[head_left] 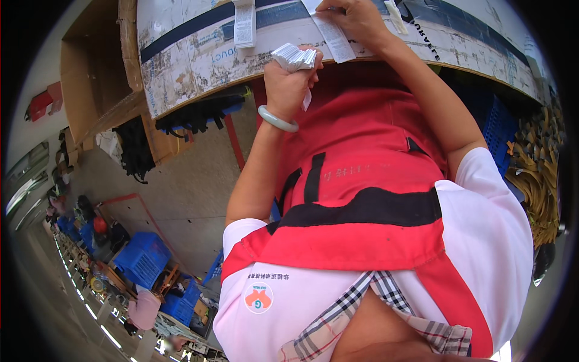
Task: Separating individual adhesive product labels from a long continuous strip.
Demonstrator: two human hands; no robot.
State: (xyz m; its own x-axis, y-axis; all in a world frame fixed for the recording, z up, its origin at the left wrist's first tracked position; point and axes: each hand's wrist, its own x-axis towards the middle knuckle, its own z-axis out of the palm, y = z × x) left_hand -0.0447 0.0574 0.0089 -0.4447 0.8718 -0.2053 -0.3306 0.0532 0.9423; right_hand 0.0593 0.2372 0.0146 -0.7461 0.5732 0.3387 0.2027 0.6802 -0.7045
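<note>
My left hand [286,90], with a pale bangle [278,119] on its wrist, is closed round a thick bundle of folded white labels [294,57] just off the table's near edge. My right hand [357,21] pinches a long white printed label strip [335,41] that lies on the worktable [196,66]. The strip's lower end reaches the near edge. To the left, a white stack of label strips [245,29] lies flat on the table. A small narrow white piece [396,17] rests just right of my right hand.
Worn printed cardboard covers the tabletop. An open cardboard box [96,78] stands at the left. Dark straps [202,114] hang beneath the table edge. Blue crates [143,259] and a person in pink [145,309] are at the lower left. Brown strips [537,181] pile up at the right.
</note>
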